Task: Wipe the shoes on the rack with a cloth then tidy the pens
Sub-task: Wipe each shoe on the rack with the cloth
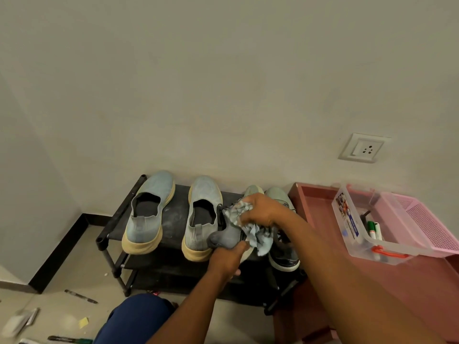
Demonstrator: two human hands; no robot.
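On the floor far left of both hands lie loose pens: a dark one (81, 296) near the skirting and another with a green end (70, 340) at the bottom edge, beside blurred packaging (18, 322). The black shoe rack (113, 219) stands against the wall. On its top shelf, left of the fingers, sit two pale blue slip-on shoes with cream soles (146, 214) (201, 219), heels toward the camera.

The left hand (227, 261) grips the heel end of a grey sneaker (223, 238), thumb curled over its top edge, the other fingers wrapped underneath it. Just above and right of that thumb, the right hand (260, 209) has its fingers closed round a bunched grey-blue cloth (258, 238), pressing it onto the sneaker; folds of the cloth hang below its knuckles. The sneaker's mate (285, 254) rests on the shelf just right of the cloth, partly hidden by the right forearm.

Further right of the fingers stands a pinkish-brown table (320, 207) bearing a clear plastic box (347, 219) that holds markers (373, 230), touching a pink mesh basket (427, 219). A wall socket (363, 148) sits above.
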